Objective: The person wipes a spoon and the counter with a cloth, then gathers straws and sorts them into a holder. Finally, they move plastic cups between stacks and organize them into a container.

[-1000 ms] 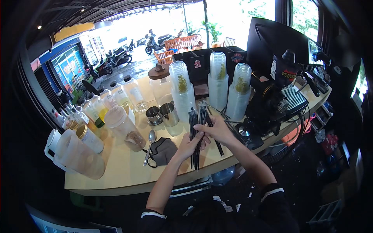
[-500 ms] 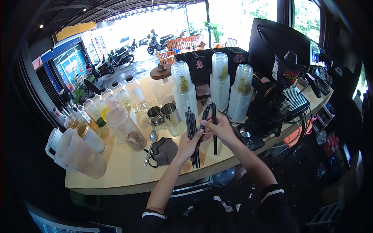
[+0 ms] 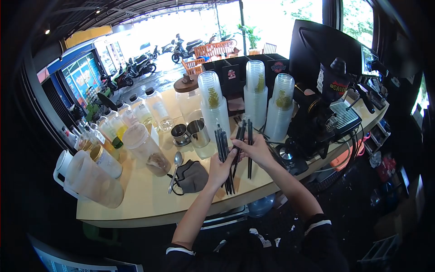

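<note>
Several thin black straws, some in clear wrappers, stand upright in my left hand, whose fingers are wrapped round them. My right hand is closed on a smaller group of black straws, its thumb and fingers meeting my left hand's fingertips. Between the hands more straws lean at a slant. Both hands are over the front edge of the wooden counter. Behind them rise stacks of clear plastic cups. Left of my left hand lie a grey cloth pouch and a metal spoon.
Metal cups, a lidded glass jar, a plastic container and a large pitcher stand to the left, with several bottles behind. At the right are a dark machine and a monitor.
The straws between my hands have shifted and stand slightly more upright. Both hands remain in nearly the same place, still closed on straws.
</note>
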The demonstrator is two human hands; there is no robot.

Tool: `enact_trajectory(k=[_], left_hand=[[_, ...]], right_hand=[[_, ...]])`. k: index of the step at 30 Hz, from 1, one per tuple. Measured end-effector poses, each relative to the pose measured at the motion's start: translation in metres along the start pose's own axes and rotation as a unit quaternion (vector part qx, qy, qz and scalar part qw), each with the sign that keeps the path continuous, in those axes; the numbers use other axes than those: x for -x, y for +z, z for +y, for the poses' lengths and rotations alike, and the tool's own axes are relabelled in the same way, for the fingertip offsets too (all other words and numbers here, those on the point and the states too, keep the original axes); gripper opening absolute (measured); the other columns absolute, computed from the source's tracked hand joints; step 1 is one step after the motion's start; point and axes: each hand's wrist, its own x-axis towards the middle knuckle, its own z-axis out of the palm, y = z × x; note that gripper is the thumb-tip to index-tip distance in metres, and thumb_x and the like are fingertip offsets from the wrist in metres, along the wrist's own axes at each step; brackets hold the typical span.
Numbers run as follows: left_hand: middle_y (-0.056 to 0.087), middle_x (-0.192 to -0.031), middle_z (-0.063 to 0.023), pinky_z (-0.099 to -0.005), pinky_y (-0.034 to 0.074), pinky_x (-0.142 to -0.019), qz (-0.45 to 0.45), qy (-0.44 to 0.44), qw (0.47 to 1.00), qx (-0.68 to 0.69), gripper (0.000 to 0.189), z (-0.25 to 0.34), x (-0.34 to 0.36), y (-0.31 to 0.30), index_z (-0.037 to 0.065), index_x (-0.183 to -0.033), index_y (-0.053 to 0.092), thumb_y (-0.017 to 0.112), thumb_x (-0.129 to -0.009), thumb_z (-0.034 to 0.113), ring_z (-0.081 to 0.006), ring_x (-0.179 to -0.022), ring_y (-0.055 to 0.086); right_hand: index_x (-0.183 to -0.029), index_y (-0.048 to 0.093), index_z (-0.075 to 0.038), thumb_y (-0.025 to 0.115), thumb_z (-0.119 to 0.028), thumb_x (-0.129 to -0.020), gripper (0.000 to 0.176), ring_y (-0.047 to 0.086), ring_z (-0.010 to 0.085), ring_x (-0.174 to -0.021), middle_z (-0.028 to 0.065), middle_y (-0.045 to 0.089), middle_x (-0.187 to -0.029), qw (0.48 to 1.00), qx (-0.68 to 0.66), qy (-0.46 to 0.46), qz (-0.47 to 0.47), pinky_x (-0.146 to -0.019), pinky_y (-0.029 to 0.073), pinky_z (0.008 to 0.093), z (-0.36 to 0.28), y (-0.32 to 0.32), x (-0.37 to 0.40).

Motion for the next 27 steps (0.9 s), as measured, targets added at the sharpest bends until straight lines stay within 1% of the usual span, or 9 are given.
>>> enact_trajectory(k=[2, 4, 7, 8, 10, 13, 17, 20, 27], left_hand=[[0.064, -0.094, -0.0161, -0.0306, 0.052, -0.081, 0.001, -0.027, 0.999, -0.028, 0.034, 0.003, -0.001, -0.003, -0.009, -0.104, 0.055, 0.053, -0.091, 0.023, -0.0195, -0.087, 0.064], [0.063, -0.100, -0.0181, -0.0311, 0.050, -0.085, 0.003, -0.053, 0.997, -0.056, 0.036, 0.006, -0.003, -0.006, -0.009, -0.107, 0.054, 0.051, -0.092, 0.024, -0.0190, -0.093, 0.062], [0.052, -0.119, -0.0221, -0.0369, 0.044, -0.096, -0.068, -0.124, 0.958, 0.251, 0.041, 0.003, -0.007, -0.017, -0.009, -0.121, 0.043, 0.042, -0.095, 0.023, -0.0267, -0.111, 0.053], [0.052, -0.119, -0.0221, -0.0369, 0.044, -0.096, -0.066, -0.124, 0.958, 0.251, 0.041, 0.002, -0.007, -0.021, -0.009, -0.121, 0.043, 0.042, -0.095, 0.023, -0.0267, -0.111, 0.053], [0.051, -0.121, -0.0198, -0.0396, 0.044, -0.097, -0.110, -0.121, 0.952, 0.260, 0.041, 0.003, -0.007, -0.024, -0.007, -0.123, 0.041, 0.041, -0.095, 0.023, -0.0299, -0.111, 0.053], [0.058, -0.104, -0.0137, -0.0313, 0.049, -0.080, -0.144, -0.138, 0.957, 0.209, 0.041, -0.002, -0.008, -0.029, -0.005, -0.123, 0.043, 0.042, -0.095, 0.026, -0.0213, -0.090, 0.059], [0.060, -0.086, -0.0080, -0.0245, 0.047, -0.063, -0.201, -0.133, 0.963, 0.120, 0.039, 0.001, -0.007, -0.022, 0.000, -0.123, 0.045, 0.043, -0.095, 0.028, -0.0130, -0.066, 0.054], [0.061, -0.088, -0.0111, -0.0259, 0.049, -0.064, -0.197, -0.115, 0.966, 0.120, 0.037, 0.009, -0.004, -0.017, 0.001, -0.118, 0.046, 0.041, -0.096, 0.030, -0.0152, -0.068, 0.058], [0.062, -0.097, -0.0176, -0.0337, 0.054, -0.071, -0.176, -0.134, 0.969, 0.114, 0.038, 0.011, -0.002, -0.018, 0.001, -0.115, 0.045, 0.037, -0.096, 0.033, -0.0218, -0.079, 0.063]], right_hand=[[-0.090, 0.059, 0.001, 0.060, -0.019, -0.087, 0.020, 0.059, 0.0089, -0.057, 0.0048, 0.061, -0.071, 0.992, 0.120, -0.030, -0.012, -0.048, 0.049, 0.0229, 0.004, -0.005, -0.005], [-0.086, 0.057, 0.000, 0.058, -0.021, -0.089, 0.021, 0.056, 0.0073, -0.054, 0.0026, 0.058, -0.068, 0.991, 0.117, -0.062, 0.018, -0.046, 0.046, 0.0224, 0.012, -0.009, -0.011], [-0.077, 0.052, -0.005, 0.053, -0.026, -0.092, 0.026, 0.045, 0.0038, -0.049, -0.0028, 0.049, -0.061, 0.985, 0.096, -0.112, 0.089, -0.043, 0.036, 0.0207, -0.001, -0.012, -0.013], [-0.073, 0.048, -0.008, 0.051, -0.028, -0.093, 0.029, 0.039, 0.0020, -0.047, -0.0060, 0.043, -0.058, 0.980, 0.077, -0.128, 0.131, -0.042, 0.028, 0.0194, -0.008, -0.014, -0.014], [-0.074, 0.048, -0.007, 0.049, -0.030, -0.093, 0.031, 0.037, 0.0026, -0.046, -0.0062, 0.040, -0.057, 0.981, 0.102, -0.113, 0.121, -0.041, 0.029, 0.0203, -0.010, -0.017, -0.017], [-0.077, 0.049, -0.004, 0.055, -0.024, -0.091, 0.025, 0.040, 0.0049, -0.045, -0.0044, 0.043, -0.057, 0.997, 0.079, 0.008, 0.011, -0.041, 0.031, 0.0210, -0.022, -0.009, -0.008], [-0.083, 0.053, -0.001, 0.066, -0.014, -0.082, 0.018, 0.046, 0.0050, -0.048, -0.0017, 0.049, -0.057, 0.963, 0.255, -0.044, -0.074, -0.043, 0.036, 0.0195, -0.032, 0.007, -0.002], [-0.082, 0.053, 0.000, 0.066, -0.012, -0.082, 0.017, 0.049, 0.0042, -0.053, -0.0016, 0.051, -0.057, 0.985, 0.114, 0.037, -0.123, -0.047, 0.038, 0.0191, -0.027, 0.005, -0.005], [-0.087, 0.051, 0.001, 0.065, -0.013, -0.082, 0.020, 0.051, 0.0071, -0.052, 0.0024, 0.055, -0.061, 0.984, 0.151, -0.028, -0.088, -0.044, 0.040, 0.0232, -0.008, 0.000, -0.012]])
